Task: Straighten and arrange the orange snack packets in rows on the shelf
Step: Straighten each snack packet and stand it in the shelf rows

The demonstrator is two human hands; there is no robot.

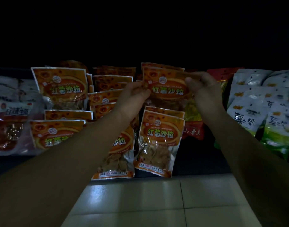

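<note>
Several orange snack packets lie in rough rows on a dark shelf (198,158). My left hand (134,97) pinches the left edge of an upright orange packet (166,89) at the back of the right row. My right hand (201,89) grips the same packet's right edge. Just below it another orange packet (158,141) lies flat, its bottom overhanging the shelf's front edge. A third packet (117,154) lies left of that one, partly hidden by my left forearm. More orange packets stand at the left (61,89) and are stacked in the middle (111,82).
White and red packets (7,115) crowd the shelf's left end. White and green bags (261,108) fill the right end, with a red and yellow packet (193,126) between them and the orange ones. A pale tiled floor (157,202) shows below. The space above is dark.
</note>
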